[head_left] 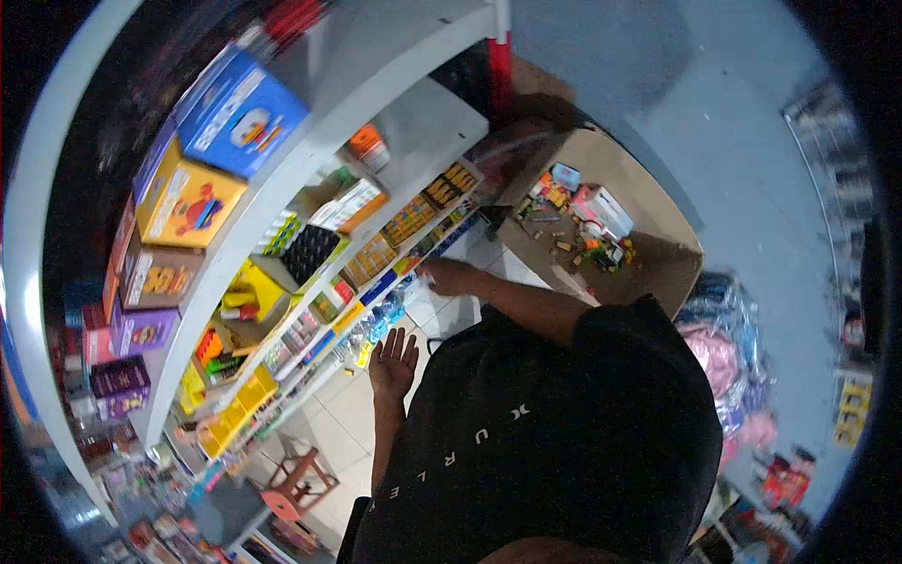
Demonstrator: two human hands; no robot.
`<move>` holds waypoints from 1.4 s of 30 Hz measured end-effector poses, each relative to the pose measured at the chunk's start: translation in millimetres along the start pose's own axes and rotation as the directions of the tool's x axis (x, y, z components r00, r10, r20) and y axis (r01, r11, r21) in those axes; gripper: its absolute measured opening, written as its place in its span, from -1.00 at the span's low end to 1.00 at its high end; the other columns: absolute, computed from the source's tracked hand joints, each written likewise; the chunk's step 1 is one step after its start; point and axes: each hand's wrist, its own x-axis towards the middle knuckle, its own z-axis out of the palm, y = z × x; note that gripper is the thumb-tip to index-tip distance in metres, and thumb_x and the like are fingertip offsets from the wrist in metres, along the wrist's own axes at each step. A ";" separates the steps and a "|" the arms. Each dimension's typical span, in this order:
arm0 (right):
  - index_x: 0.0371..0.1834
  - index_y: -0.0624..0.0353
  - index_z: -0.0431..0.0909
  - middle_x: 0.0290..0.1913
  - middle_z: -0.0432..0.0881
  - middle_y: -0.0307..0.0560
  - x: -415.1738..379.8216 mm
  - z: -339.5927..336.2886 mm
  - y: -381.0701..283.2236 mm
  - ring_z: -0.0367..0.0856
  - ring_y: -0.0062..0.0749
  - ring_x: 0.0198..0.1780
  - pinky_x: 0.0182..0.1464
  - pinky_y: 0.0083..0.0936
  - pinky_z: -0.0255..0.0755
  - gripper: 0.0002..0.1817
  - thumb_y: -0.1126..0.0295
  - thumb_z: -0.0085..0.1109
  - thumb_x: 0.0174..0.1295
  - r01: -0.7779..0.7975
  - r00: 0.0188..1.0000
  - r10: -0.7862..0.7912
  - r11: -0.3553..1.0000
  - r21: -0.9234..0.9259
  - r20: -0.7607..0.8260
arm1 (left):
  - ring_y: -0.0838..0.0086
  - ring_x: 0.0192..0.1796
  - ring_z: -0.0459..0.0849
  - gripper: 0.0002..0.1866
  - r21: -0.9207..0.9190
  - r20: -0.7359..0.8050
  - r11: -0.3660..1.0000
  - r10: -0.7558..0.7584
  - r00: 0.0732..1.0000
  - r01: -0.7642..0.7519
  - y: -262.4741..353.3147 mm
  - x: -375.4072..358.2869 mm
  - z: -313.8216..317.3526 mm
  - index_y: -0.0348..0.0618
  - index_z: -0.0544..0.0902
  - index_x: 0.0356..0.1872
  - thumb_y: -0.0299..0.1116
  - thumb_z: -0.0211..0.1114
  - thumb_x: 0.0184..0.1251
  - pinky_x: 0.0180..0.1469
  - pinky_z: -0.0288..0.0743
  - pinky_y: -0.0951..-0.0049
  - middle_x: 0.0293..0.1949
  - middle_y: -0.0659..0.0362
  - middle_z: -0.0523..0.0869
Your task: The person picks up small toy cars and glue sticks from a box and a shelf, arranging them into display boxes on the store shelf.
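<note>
**Two hands at the low shelves of a crowded shop**

Head view, and the whole scene is tipped sideways, looking down over a black T-shirt (pixel 554 432) with pale lettering. The left hand (pixel 393 362) hangs out in front of the shelving with its fingers spread wide and the palm flat, gripping nothing; it is near the lowest shelf edge but whether it touches anything there is hard to call. The right hand (pixel 449 275) is stretched further along the same rack, down at the row of small packets (pixel 376 293) on the bottom shelf. Its fingers are curled downward onto the shelf front, and the blur hides whether they have closed on a packet, so that one stays uncertain.

Above the hands the white shelving (pixel 282 188) climbs away. A blue box (pixel 240 113) sits on the upper tier, with a yellow box (pixel 188 202) bearing a red figure just beside it, and purple boxes (pixel 141 331) further along. A black tray (pixel 308 252) stands on the middle shelf, and orange and yellow packs fill the rows beneath it.

Beyond the right hand, an open cardboard box (pixel 648 211) sits on the floor, holding a scatter of small colourful items. To the far side lies a heap of pink and silver wrapped goods (pixel 728 357). Down by the left arm, a small red stool (pixel 299 484) stands on the pale floor tiles.
</note>
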 end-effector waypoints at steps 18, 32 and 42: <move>-0.15 0.21 0.62 -0.20 0.68 0.06 -181.1 -126.6 0.8 0.67 -0.17 -0.13 -0.04 -0.27 0.52 -0.77 0.31 0.20 0.25 -0.267 0.749 0.455 0.872 0.409 -0.481 | 0.20 0.24 0.46 -0.49 0.493 0.089 0.814 -0.397 0.913 0.306 -31.1 95.7 106.2 -0.09 0.39 0.30 -0.04 -0.01 0.46 0.24 0.32 0.22 0.32 0.14 0.48; -0.07 0.26 0.61 -0.25 0.68 0.04 -342.3 -41.3 233.5 0.67 -0.19 -0.17 -0.08 -0.30 0.54 -0.71 0.32 0.24 0.20 -0.869 0.494 0.869 0.494 0.026 0.033 | 0.21 0.19 0.49 -0.49 0.426 -0.071 0.845 -0.327 0.942 0.325 -68.8 97.3 118.6 -0.08 0.39 0.30 -0.04 0.05 0.45 0.20 0.40 0.20 0.30 0.14 0.48; -0.02 0.25 0.57 -0.19 0.66 0.07 -295.2 -2.1 270.6 0.65 -0.15 -0.11 -0.04 -0.26 0.52 -0.67 0.32 0.23 0.20 -0.835 0.540 0.841 0.533 0.140 0.022 | 0.24 0.12 0.52 -0.49 0.404 -0.240 0.861 -0.226 0.944 0.309 -75.4 81.0 119.6 -0.07 0.35 0.33 -0.04 -0.02 0.49 0.15 0.40 0.22 0.30 0.17 0.49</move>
